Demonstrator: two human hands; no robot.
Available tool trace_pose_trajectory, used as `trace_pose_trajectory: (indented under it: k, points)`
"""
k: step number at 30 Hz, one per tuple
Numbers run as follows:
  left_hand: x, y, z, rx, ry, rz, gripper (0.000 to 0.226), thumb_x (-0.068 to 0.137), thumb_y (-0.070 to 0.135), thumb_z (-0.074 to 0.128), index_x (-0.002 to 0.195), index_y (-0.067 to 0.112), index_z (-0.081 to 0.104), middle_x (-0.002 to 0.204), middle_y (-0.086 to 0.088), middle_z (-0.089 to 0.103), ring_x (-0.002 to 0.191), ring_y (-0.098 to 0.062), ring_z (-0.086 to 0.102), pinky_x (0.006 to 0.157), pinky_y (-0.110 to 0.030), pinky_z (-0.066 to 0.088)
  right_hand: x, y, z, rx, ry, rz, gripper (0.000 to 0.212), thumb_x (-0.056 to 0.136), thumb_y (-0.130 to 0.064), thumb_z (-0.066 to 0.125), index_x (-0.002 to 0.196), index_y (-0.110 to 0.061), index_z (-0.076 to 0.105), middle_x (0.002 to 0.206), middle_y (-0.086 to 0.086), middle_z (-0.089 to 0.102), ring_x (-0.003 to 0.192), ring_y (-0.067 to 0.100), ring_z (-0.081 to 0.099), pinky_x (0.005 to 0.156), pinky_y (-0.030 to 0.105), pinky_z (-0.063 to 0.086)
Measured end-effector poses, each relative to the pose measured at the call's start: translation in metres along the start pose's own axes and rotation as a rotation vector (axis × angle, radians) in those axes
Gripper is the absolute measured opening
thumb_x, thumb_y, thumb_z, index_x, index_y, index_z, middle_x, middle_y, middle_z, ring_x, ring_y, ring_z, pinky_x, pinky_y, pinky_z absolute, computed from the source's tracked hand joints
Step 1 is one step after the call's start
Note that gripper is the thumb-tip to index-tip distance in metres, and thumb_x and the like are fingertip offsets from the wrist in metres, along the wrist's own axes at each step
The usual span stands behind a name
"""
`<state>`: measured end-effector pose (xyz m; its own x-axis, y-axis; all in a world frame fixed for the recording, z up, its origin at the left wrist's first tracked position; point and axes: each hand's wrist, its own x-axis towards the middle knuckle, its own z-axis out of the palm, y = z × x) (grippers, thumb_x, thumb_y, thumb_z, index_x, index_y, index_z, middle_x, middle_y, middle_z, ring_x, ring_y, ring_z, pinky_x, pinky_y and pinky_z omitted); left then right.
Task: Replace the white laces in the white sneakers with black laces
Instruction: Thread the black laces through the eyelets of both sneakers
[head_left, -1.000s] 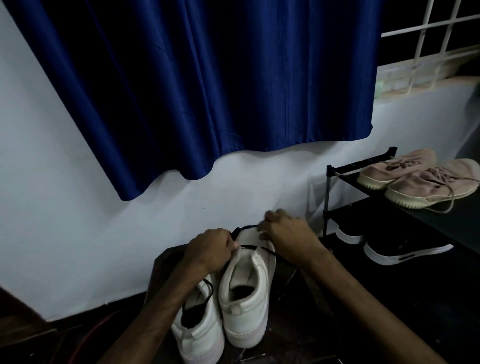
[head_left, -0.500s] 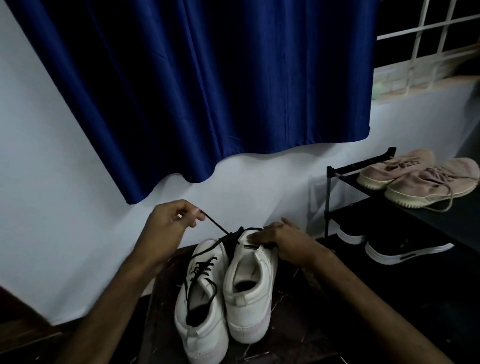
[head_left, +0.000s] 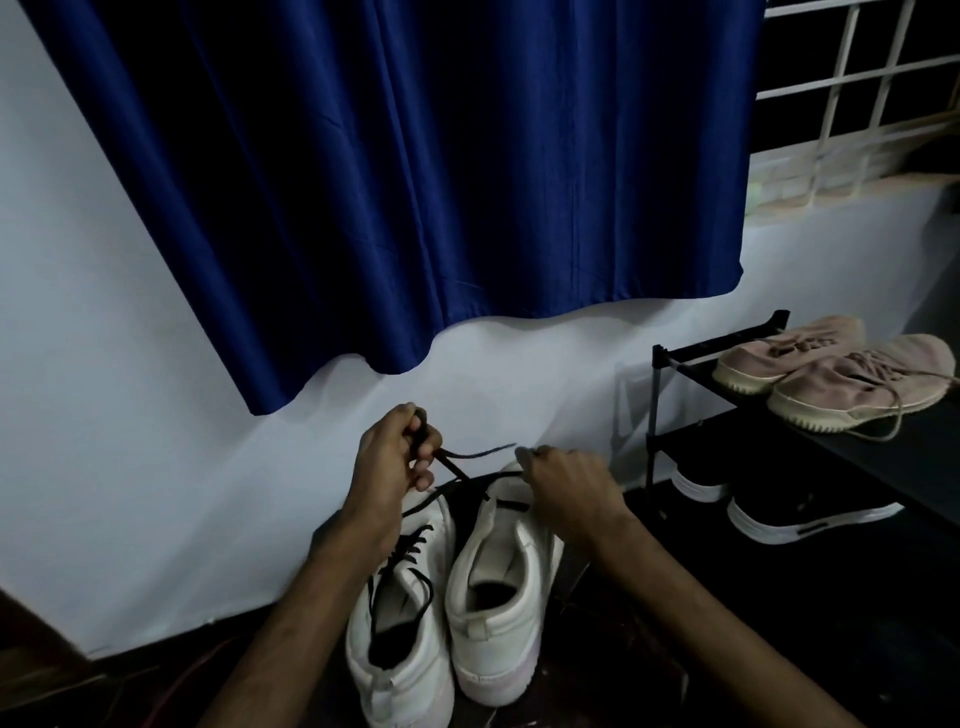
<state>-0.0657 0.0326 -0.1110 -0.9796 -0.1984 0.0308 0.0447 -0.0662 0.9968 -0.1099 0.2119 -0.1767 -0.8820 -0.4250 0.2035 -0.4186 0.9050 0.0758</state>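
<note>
Two white sneakers stand side by side on the dark floor, heels toward me. The left sneaker (head_left: 400, 634) carries black lacing up its front. The right sneaker (head_left: 496, 613) has a black lace (head_left: 457, 470) running from its toe end. My left hand (head_left: 392, 462) is raised above the toes with its fingers curled round that lace, holding it taut. My right hand (head_left: 569, 483) rests over the right sneaker's toe area and pinches the other lace end near its tip. No white lace shows.
A black shoe rack (head_left: 660, 415) stands to the right, with pink sneakers (head_left: 852, 379) on top and black shoes with white soles (head_left: 800, 514) below. A blue curtain (head_left: 415, 182) hangs on the white wall behind. A barred window (head_left: 857, 104) is at the upper right.
My left hand first pulled the lace up and to the left, then came back toward the shoes, still gripping it. My right hand lifted slightly and now pinches the other lace end.
</note>
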Motion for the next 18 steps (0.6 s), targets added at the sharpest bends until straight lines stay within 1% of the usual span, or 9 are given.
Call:
trace_pose_trajectory:
  k: [1, 3, 6, 8, 9, 11, 13, 15, 18]
  points:
    - [0.001, -0.001, -0.001, 0.010, -0.005, 0.004, 0.028, 0.099, 0.026, 0.040, 0.072, 0.019, 0.041, 0.056, 0.003, 0.038, 0.050, -0.012, 0.028, 0.045, -0.023, 0.026, 0.001, -0.001, 0.000, -0.009, -0.002, 0.037, 0.034, 0.094, -0.012, 0.045, 0.129, -0.013, 0.046, 0.117, 0.008, 0.061, 0.100, 0.032, 0.065, 0.068, 0.035, 0.041]
    - [0.000, -0.006, -0.004, 0.043, -0.001, 0.010, 0.030, 0.100, 0.028, 0.042, 0.071, 0.019, 0.041, 0.056, 0.003, 0.034, 0.050, -0.010, 0.025, 0.044, -0.023, 0.023, 0.003, 0.001, 0.004, 0.001, -0.036, 0.067, 0.029, 0.095, -0.013, 0.046, 0.123, -0.012, 0.050, 0.116, 0.009, 0.061, 0.101, 0.030, 0.064, 0.067, 0.034, 0.041]
    - [-0.002, -0.014, -0.008, 0.184, 0.010, 0.099, 0.035, 0.098, 0.036, 0.053, 0.072, 0.016, 0.042, 0.054, 0.007, 0.034, 0.048, -0.008, 0.025, 0.044, -0.021, 0.023, 0.008, 0.013, 0.016, 0.180, -0.074, 0.049, 0.036, 0.097, -0.028, 0.049, 0.131, -0.017, 0.051, 0.128, 0.009, 0.058, 0.115, 0.030, 0.058, 0.085, 0.037, 0.048]
    - [0.000, -0.022, -0.013, 0.509, -0.037, 0.256, 0.032, 0.093, 0.040, 0.061, 0.082, 0.014, 0.045, 0.054, 0.012, 0.040, 0.046, -0.008, 0.033, 0.047, -0.023, 0.032, 0.008, 0.022, 0.020, 0.330, -0.073, 0.012, 0.049, 0.095, -0.035, 0.054, 0.142, -0.026, 0.044, 0.142, 0.002, 0.050, 0.126, 0.024, 0.052, 0.096, 0.034, 0.045]
    - [0.001, -0.026, -0.014, 0.722, -0.076, 0.318, 0.028, 0.091, 0.042, 0.062, 0.090, 0.020, 0.046, 0.056, 0.011, 0.046, 0.049, -0.008, 0.041, 0.052, -0.027, 0.038, 0.007, 0.026, 0.020, 0.403, -0.057, -0.014, 0.055, 0.094, -0.036, 0.057, 0.145, -0.029, 0.040, 0.146, -0.003, 0.047, 0.129, 0.020, 0.049, 0.099, 0.031, 0.042]
    - [0.003, -0.031, -0.013, 1.074, -0.186, 0.332, 0.029, 0.091, 0.044, 0.059, 0.111, 0.033, 0.043, 0.068, 0.008, 0.059, 0.067, -0.014, 0.058, 0.069, -0.033, 0.048, 0.007, 0.035, 0.020, 0.508, -0.055, -0.063, 0.059, 0.091, -0.031, 0.063, 0.145, -0.032, 0.040, 0.147, -0.007, 0.047, 0.130, 0.015, 0.048, 0.099, 0.026, 0.039]
    - [0.008, -0.039, -0.007, 1.309, -0.298, 0.294, 0.037, 0.093, 0.045, 0.054, 0.126, 0.040, 0.039, 0.092, 0.002, 0.069, 0.092, -0.024, 0.064, 0.082, -0.035, 0.048, 0.007, 0.044, 0.022, 0.568, -0.107, -0.085, 0.052, 0.091, -0.027, 0.064, 0.141, -0.031, 0.048, 0.143, -0.008, 0.051, 0.127, 0.013, 0.051, 0.098, 0.021, 0.038]
    - [0.013, -0.046, 0.000, 1.456, -0.298, 0.286, 0.030, 0.096, 0.045, 0.050, 0.124, 0.037, 0.050, 0.113, 0.000, 0.068, 0.108, -0.026, 0.061, 0.088, -0.034, 0.043, 0.005, 0.050, 0.027, 0.615, -0.164, -0.108, 0.047, 0.093, -0.025, 0.063, 0.139, -0.028, 0.052, 0.147, -0.010, 0.047, 0.133, 0.010, 0.046, 0.106, 0.019, 0.034]
    - [0.016, -0.054, 0.004, 1.598, -0.300, 0.263, 0.028, 0.099, 0.043, 0.043, 0.112, 0.026, 0.060, 0.116, -0.005, 0.066, 0.110, -0.029, 0.060, 0.085, -0.035, 0.042, 0.001, 0.047, 0.033, 0.610, -0.206, -0.162, 0.049, 0.099, -0.022, 0.051, 0.147, -0.027, 0.041, 0.156, -0.011, 0.032, 0.143, 0.008, 0.030, 0.114, 0.018, 0.022]
